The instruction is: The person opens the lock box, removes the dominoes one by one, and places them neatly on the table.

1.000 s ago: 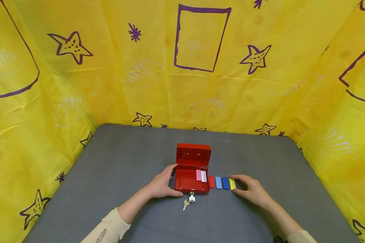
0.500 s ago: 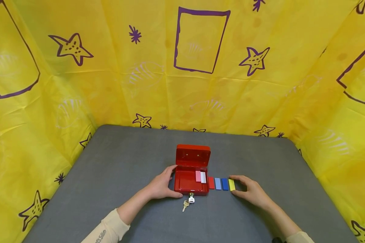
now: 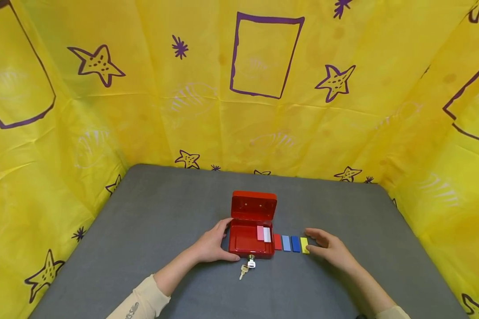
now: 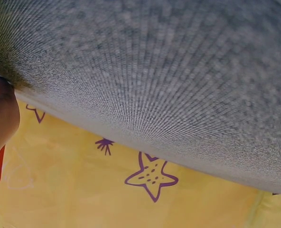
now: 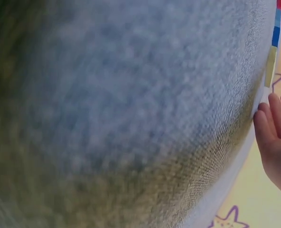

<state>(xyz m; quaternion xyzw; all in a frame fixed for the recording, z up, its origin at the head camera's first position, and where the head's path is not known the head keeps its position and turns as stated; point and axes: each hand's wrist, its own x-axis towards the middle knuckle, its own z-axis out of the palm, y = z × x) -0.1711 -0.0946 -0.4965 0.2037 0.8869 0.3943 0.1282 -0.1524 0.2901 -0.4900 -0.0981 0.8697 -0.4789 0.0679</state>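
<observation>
– Grip first: what has been changed there?
– The yellow block (image 3: 304,243) has been released by the right hand (image 3: 332,251); a moment ago it was pinched. Now the fingers (image 3: 315,231) are loosely parted, nothing is held, and the block is left lying beside the thumb (image 3: 317,250).
– And the left hand (image 3: 210,244)?
– By it, the red box (image 3: 263,255) is gripped front to back.
– What can be inferred?
– Placing of the block seems finished: it is lined up with the dark blue block (image 3: 295,243), light blue block (image 3: 286,243) and red block (image 3: 277,242), between the right hand and the box.
</observation>
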